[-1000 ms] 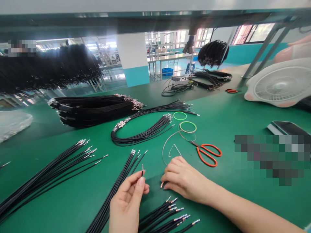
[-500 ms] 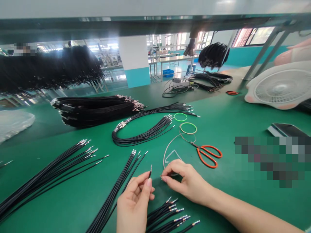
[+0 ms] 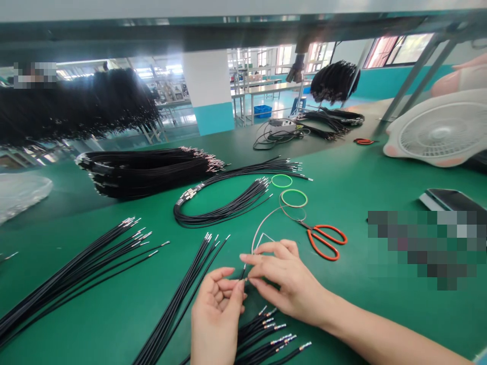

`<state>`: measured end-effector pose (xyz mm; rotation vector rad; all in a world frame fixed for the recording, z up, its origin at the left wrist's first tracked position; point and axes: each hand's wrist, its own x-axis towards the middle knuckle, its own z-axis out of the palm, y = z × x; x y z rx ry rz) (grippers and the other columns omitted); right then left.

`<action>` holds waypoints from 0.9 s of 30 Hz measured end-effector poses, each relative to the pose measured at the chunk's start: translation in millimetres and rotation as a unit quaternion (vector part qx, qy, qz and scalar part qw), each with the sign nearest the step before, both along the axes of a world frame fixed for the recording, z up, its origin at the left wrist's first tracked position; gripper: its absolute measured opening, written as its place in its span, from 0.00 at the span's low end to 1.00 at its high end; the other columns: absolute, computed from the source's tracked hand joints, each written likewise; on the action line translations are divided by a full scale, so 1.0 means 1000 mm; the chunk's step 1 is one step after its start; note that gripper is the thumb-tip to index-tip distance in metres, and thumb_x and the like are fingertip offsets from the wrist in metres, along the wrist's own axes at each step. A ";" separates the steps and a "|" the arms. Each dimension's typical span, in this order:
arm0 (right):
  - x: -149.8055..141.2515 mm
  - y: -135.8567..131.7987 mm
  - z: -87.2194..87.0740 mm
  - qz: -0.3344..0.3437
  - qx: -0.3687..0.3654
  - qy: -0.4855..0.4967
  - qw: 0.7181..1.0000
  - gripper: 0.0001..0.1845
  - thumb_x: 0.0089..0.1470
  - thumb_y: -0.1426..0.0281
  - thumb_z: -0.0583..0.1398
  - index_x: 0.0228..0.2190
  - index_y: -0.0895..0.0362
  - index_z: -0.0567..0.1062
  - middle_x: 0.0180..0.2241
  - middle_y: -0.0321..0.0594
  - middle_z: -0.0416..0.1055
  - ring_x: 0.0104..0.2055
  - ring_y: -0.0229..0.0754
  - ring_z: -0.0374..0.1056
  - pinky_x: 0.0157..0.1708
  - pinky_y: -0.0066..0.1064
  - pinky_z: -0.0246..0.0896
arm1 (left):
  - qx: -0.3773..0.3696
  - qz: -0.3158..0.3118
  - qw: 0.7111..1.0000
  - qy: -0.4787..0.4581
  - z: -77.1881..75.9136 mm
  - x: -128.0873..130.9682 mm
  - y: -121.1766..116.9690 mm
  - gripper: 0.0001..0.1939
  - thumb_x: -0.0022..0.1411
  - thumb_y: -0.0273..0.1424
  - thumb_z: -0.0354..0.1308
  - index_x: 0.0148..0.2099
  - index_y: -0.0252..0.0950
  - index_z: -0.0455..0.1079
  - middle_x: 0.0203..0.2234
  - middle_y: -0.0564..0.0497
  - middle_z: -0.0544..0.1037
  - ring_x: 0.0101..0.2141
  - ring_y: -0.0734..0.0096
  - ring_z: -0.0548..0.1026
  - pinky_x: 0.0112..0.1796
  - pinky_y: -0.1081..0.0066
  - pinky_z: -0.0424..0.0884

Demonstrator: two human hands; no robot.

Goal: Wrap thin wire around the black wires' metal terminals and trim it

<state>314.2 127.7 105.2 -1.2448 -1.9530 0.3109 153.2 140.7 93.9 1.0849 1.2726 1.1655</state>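
The left hand point(image 3: 216, 317) is half curled, and its finger and thumb pinch the end of one thin black wire point(image 3: 242, 274). The right hand point(image 3: 289, 284) is almost shut. Its fingertips point(image 3: 251, 280) pinch what looks like a tiny shiny metal pin point(image 3: 247, 279), right by the wire's end. A bunch of black wires with metal tips point(image 3: 266, 334) lies at six o'clock from the hands, and orange-handled steel scissors point(image 3: 323, 242) lie at two o'clock, on a green table mat point(image 3: 353, 314).
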 end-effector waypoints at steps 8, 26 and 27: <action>-0.006 -0.009 0.009 -0.060 -0.067 0.117 0.989 0.04 0.57 0.71 0.58 0.31 0.52 0.74 0.48 0.42 0.75 0.54 0.50 0.65 0.52 0.47 0.53 | 0.061 0.023 0.994 0.087 -0.002 0.000 -0.002 0.18 0.51 0.38 0.67 0.42 0.38 0.69 0.25 0.53 0.79 0.31 0.65 0.80 0.35 0.69 0.74; -0.010 -0.004 0.008 0.014 -0.327 0.363 0.873 0.11 0.56 0.62 0.61 0.28 0.57 0.73 0.29 0.37 0.73 0.34 0.40 0.68 0.39 0.33 0.63 | 0.145 0.014 0.971 0.188 0.003 0.002 -0.008 0.08 0.56 0.36 0.63 0.39 0.41 0.73 0.33 0.49 0.80 0.35 0.63 0.79 0.39 0.68 0.74; -0.011 -0.003 0.007 0.014 -0.338 0.378 0.862 0.11 0.54 0.62 0.62 0.27 0.57 0.73 0.28 0.36 0.72 0.33 0.39 0.67 0.38 0.32 0.62 | 0.155 0.011 0.970 0.190 0.003 0.002 -0.009 0.07 0.57 0.36 0.63 0.38 0.41 0.74 0.33 0.50 0.80 0.34 0.64 0.79 0.38 0.68 0.74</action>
